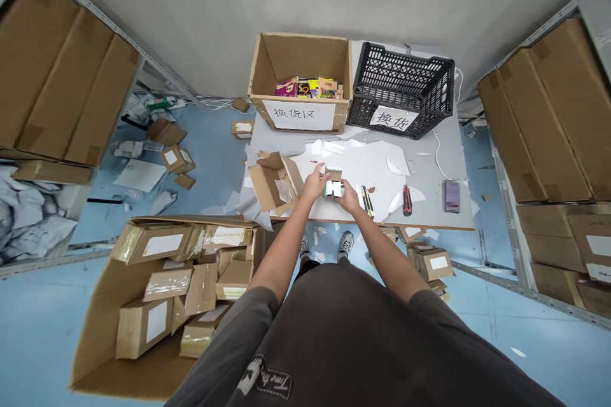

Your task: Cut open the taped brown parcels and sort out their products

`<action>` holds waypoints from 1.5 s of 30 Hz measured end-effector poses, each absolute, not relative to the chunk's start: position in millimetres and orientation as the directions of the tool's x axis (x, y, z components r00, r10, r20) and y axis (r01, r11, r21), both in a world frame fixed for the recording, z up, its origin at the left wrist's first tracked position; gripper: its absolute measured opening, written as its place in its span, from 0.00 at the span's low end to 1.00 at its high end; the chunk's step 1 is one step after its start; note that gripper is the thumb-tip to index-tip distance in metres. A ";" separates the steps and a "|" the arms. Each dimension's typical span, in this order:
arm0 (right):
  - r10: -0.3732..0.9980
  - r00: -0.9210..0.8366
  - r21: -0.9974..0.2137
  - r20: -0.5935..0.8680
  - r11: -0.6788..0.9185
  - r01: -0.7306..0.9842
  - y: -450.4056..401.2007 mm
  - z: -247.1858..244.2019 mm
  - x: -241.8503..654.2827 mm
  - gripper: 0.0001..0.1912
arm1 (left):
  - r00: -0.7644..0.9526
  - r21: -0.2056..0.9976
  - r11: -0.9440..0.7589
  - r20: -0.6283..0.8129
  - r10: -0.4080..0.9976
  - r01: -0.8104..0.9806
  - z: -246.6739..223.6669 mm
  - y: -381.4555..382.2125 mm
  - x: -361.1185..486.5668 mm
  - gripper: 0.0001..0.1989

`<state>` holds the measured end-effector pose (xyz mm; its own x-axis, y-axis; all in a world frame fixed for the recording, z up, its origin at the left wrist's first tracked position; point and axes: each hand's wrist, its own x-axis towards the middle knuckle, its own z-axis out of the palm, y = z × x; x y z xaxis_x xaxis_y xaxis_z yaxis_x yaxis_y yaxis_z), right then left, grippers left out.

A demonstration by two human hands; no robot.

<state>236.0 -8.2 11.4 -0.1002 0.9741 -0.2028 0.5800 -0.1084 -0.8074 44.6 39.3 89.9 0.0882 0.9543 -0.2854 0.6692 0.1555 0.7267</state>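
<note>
Over the near side of the table, a small white-and-green box (334,188) is between my two hands, its top flap raised. My right hand (348,197) grips the box at its right side. At its left side, my left hand (315,182) has fingers closed on the box's edge near the flap. An open cardboard box (267,187) with a clear plastic piece inside stands just left of my left hand. Close to my right hand lies a yellow-and-black utility knife (367,201). A red-and-black tool (407,200) is farther right.
At the back stand a large carton (300,116) holding colourful packages and a black plastic crate (405,92). Paper scraps (329,147) litter the table; a phone (451,196) lies right. A big carton (90,318) of parcels is at lower left. Shelves with boxes (548,108) flank both sides.
</note>
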 end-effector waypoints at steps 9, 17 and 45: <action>0.969 -0.033 -0.880 -0.244 -0.207 0.428 -5.7 19.3 225.9 0.48 | 0.331 0.628 -0.154 -0.175 0.927 0.763 98.1 49.7 52.1 0.19; 0.965 0.035 -0.834 -0.259 -0.241 0.496 4.9 37.7 214.4 0.32 | 0.543 0.549 -0.339 -0.263 0.798 0.764 103.0 54.2 29.0 0.24; 0.989 0.058 -0.833 -0.139 -0.149 0.532 -17.7 53.7 228.1 0.19 | 0.429 0.783 -0.051 -0.284 0.857 0.620 75.0 50.0 26.1 0.28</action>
<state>228.1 -17.7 53.7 0.0584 0.9885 -0.1394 0.5325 -0.1490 -0.8332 26.1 50.0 75.0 0.4294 0.8573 -0.2840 0.6196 -0.0509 0.7832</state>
